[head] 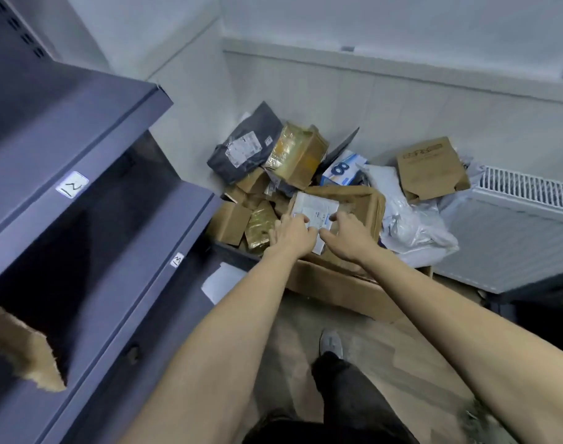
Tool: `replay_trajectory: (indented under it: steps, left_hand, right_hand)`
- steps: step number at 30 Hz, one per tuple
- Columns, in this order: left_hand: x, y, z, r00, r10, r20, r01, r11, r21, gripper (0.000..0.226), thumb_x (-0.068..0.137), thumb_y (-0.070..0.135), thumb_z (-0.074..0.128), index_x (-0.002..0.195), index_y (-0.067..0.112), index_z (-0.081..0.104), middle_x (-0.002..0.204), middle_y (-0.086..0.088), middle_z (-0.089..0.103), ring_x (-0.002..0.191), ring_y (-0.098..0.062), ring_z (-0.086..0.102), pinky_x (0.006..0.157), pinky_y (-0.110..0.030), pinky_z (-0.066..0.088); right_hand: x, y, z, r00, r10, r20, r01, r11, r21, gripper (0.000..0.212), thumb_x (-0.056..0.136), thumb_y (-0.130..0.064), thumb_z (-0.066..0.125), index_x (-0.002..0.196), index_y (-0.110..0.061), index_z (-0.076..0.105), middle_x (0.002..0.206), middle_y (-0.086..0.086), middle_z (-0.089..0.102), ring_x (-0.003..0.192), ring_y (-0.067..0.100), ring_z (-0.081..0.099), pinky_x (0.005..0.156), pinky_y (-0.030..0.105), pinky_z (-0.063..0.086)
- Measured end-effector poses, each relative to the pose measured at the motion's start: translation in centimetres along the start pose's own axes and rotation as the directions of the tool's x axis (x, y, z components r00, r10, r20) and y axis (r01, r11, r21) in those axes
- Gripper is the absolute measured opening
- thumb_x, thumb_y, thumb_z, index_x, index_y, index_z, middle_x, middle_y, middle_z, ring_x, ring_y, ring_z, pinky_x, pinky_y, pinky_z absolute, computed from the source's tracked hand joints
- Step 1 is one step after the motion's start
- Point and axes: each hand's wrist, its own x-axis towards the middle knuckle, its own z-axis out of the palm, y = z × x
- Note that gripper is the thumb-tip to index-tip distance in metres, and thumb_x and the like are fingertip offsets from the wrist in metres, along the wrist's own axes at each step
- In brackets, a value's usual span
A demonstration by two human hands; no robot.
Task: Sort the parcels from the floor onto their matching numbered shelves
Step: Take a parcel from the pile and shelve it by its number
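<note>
A heap of parcels lies on the floor in the corner. On top of a brown cardboard box (360, 200) sits a small parcel with a white label (315, 206). My left hand (293, 232) grips its near left edge and my right hand (344, 233) grips its near right edge, fingers curled over it. Dark grey shelves (91, 174) stand on the left, with a white number tag (72, 184) on the upper edge and a smaller tag (177, 259) on the lower one.
The pile holds a dark mailer bag (245, 145), a tape-wrapped box (296, 155), a white and blue box (341, 171), white plastic bags (411, 225) and a flat carton (430, 168). A radiator (511, 225) stands right. A torn brown parcel (20, 350) lies on a lower shelf.
</note>
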Motion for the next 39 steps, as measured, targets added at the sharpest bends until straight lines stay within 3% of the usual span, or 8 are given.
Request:
replay_trajectory:
  steps: [5, 10, 18, 25, 31, 34, 36, 39]
  left_hand:
    - [7.6, 0.4, 3.2, 0.992, -0.121, 0.040, 0.126, 0.981, -0.147, 0.043, 0.093, 0.036, 0.049, 0.136, 0.026, 0.051, 0.148, -0.009, 0.042, 0.138, -0.030, 0.037, 0.111, -0.049, 0.033]
    - [13.2, -0.6, 6.1, 0.970, -0.207, 0.127, 0.232, 0.944, -0.236, 0.045, 0.096, 0.031, 0.050, 0.139, 0.016, 0.049, 0.145, -0.009, 0.048, 0.132, -0.030, 0.043, 0.108, -0.040, 0.037]
    - [20.6, -2.8, 12.1, 0.931, -0.301, 0.209, 0.350, 0.899, -0.265, 0.055, 0.096, 0.037, 0.048, 0.148, 0.022, 0.037, 0.151, -0.011, 0.039, 0.135, -0.031, 0.041, 0.110, -0.043, 0.036]
    - [22.8, -3.4, 16.8, 0.814, -0.381, 0.439, 0.554, 0.736, -0.389, 0.075, 0.096, 0.036, 0.048, 0.156, 0.021, 0.007, 0.156, -0.017, 0.026, 0.139, -0.034, 0.032, 0.114, -0.045, 0.030]
    - [23.2, -2.4, 16.8, 0.841, -0.404, 0.359, 0.540, 0.666, -0.515, 0.070, 0.097, 0.031, 0.053, 0.154, 0.019, 0.015, 0.149, -0.013, 0.041, 0.133, -0.034, 0.042, 0.109, -0.044, 0.037]
    - [23.2, -1.5, 15.8, 0.836, -0.360, 0.413, 0.545, 0.622, -0.562, 0.066, 0.098, 0.024, 0.052, 0.155, 0.018, 0.017, 0.148, -0.013, 0.042, 0.129, -0.034, 0.045, 0.105, -0.048, 0.044]
    - [22.7, -0.9, 15.1, 0.846, -0.307, 0.437, 0.520, 0.657, -0.546, 0.061, 0.099, 0.019, 0.048, 0.154, 0.019, 0.021, 0.147, -0.014, 0.043, 0.127, -0.035, 0.047, 0.098, -0.047, 0.049]
    - [21.1, -0.3, 14.2, 0.864, -0.251, 0.437, 0.477, 0.687, -0.548, 0.056, 0.100, 0.013, 0.043, 0.153, 0.017, 0.026, 0.148, -0.015, 0.043, 0.130, -0.036, 0.046, 0.100, -0.044, 0.045]
  right_hand:
    - [8.3, 2.0, 0.5, 0.994, -0.006, 0.108, 0.013, 0.998, -0.060, 0.056, 0.097, -0.036, 0.051, 0.142, -0.004, 0.041, 0.145, 0.017, 0.044, 0.131, 0.032, 0.043, 0.103, 0.038, 0.039]
    - [14.5, 4.1, 1.6, 0.985, 0.010, 0.174, 0.008, 0.994, -0.106, 0.052, 0.096, -0.034, 0.052, 0.137, -0.003, 0.044, 0.142, 0.019, 0.043, 0.130, 0.034, 0.041, 0.105, 0.040, 0.038]
    - [22.1, 7.2, 4.4, 0.989, -0.027, 0.143, 0.058, 0.974, -0.218, 0.051, 0.096, -0.032, 0.051, 0.138, -0.004, 0.043, 0.143, 0.019, 0.041, 0.134, 0.035, 0.034, 0.107, 0.043, 0.033]
    - [24.3, 8.3, 7.5, 0.989, -0.014, 0.148, 0.058, 0.954, -0.295, 0.051, 0.095, -0.036, 0.050, 0.138, -0.010, 0.044, 0.141, 0.017, 0.044, 0.128, 0.037, 0.037, 0.104, 0.043, 0.031]
    - [24.3, 8.4, 7.8, 0.991, 0.016, 0.132, 0.025, 0.951, -0.307, 0.050, 0.094, -0.034, 0.049, 0.138, -0.010, 0.042, 0.139, 0.017, 0.047, 0.125, 0.039, 0.037, 0.102, 0.042, 0.031]
    - [23.9, 8.1, 7.5, 0.987, 0.067, 0.148, -0.020, 0.953, -0.302, 0.053, 0.094, -0.033, 0.052, 0.138, -0.007, 0.039, 0.136, 0.020, 0.050, 0.126, 0.040, 0.039, 0.101, 0.043, 0.033]
    - [23.7, 7.9, 7.2, 0.979, 0.121, 0.162, -0.073, 0.959, -0.274, 0.050, 0.093, -0.034, 0.056, 0.131, -0.003, 0.046, 0.131, 0.021, 0.054, 0.124, 0.040, 0.044, 0.097, 0.041, 0.038]
    - [22.9, 7.7, 6.3, 0.965, 0.168, 0.201, -0.122, 0.968, -0.221, 0.027, 0.091, -0.031, 0.060, 0.093, -0.004, 0.056, 0.108, 0.021, 0.064, 0.110, 0.039, 0.055, 0.077, 0.037, 0.043]
